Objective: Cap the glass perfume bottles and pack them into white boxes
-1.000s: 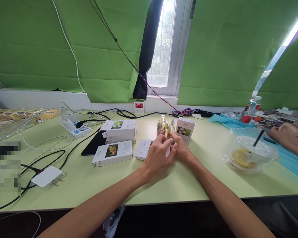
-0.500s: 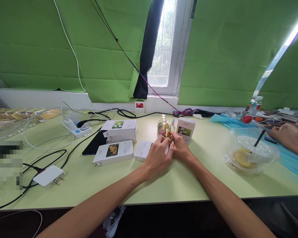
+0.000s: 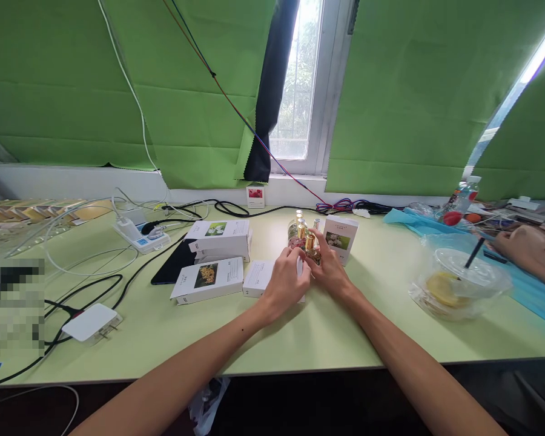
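My right hand (image 3: pixel 330 270) is closed round a small glass bottle with a gold cap (image 3: pixel 309 244), held upright just in front of a cluster of similar bottles (image 3: pixel 297 232). My left hand (image 3: pixel 283 284) rests with curled fingers on the right end of a flat white box (image 3: pixel 257 277) lying on the pale green table (image 3: pixel 327 333). The two hands sit close together, a little apart. An upright white box with a flower picture (image 3: pixel 340 238) stands just right of the bottles.
Two more white flower boxes (image 3: pixel 218 237) (image 3: pixel 206 278) and a black phone (image 3: pixel 172 264) lie to the left, with a power strip (image 3: pixel 138 236), cables and a white adapter (image 3: pixel 89 323). A bagged lidded drink cup (image 3: pixel 458 281) and another person's arm (image 3: pixel 529 249) are at right.
My left hand has come off the bottle and dropped down and left onto the flat white box. My right hand keeps the bottle and has raised it slightly.
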### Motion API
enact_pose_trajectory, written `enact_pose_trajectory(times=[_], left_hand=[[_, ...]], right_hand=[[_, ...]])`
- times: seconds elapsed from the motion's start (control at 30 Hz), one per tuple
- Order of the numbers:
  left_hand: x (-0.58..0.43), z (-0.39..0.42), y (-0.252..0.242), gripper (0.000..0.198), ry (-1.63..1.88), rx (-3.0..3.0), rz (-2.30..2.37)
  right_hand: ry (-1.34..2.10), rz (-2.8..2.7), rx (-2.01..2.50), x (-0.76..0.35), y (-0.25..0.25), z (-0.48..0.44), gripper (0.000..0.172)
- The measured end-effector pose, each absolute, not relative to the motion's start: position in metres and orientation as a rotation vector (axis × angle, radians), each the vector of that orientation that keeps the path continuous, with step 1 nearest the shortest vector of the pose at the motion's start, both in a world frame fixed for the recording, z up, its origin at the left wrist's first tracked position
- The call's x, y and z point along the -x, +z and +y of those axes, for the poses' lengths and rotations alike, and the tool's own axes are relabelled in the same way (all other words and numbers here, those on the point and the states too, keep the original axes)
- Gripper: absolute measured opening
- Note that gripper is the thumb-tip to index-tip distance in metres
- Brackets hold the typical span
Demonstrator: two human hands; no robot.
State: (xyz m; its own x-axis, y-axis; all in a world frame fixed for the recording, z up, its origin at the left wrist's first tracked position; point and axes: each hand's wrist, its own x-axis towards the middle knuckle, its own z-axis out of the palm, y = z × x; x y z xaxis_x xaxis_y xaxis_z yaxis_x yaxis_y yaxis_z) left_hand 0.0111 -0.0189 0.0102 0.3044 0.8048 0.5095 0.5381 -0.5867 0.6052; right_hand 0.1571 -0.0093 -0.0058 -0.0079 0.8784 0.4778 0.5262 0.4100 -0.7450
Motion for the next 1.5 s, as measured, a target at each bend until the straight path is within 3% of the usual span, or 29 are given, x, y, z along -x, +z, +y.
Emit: enact_pose_trajectory(times=[0.23, 0.63, 1.0, 1.5], left_hand=[[-0.0108, -0.0171, 0.0080, 0.016, 1.193, -2.200, 1.178], [-0.0119, -0.0184, 0.0094, 0.015, 1.188, -2.182, 1.177], [-0.0113, -0.0155, 0.0062, 0.015, 1.212, -2.179, 1.185], [-0.0121, -0.0162, 0.0064, 0.012, 1.216, -2.126, 1.236]], right_hand=[[0.361, -1.665, 1.248, -0.1550, -0.0067, -0.0113, 0.055], [0.303, -1.612, 1.305, -0.1539, -0.0094, -0.0111, 0.058], [0.313, -1.569, 1.329, -0.1523, -0.0062, -0.0125, 0.045], [0.361, -1.537, 1.353, -0.1526, -0.0067, -0.0111, 0.055]])
